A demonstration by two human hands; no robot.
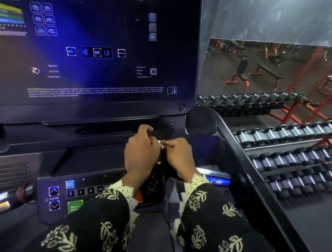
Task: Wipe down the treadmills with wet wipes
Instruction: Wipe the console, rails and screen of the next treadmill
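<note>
Both hands meet at six o'clock below the console screen [87, 44]: left hand [139, 151] and right hand [179, 158], fingers curled, pinch a white wet wipe [162, 143] between them. Wiping looks barely started; the whole treadmill [234, 137] probably remains.

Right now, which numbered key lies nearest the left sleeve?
The key marked 10, rightmost in its row, beside the lace cuff; the rest sit farther left.

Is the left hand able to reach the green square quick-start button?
Probably yes: that green square button lies bare beside the left sleeve, though the left hand pinches a small white piece.
</note>
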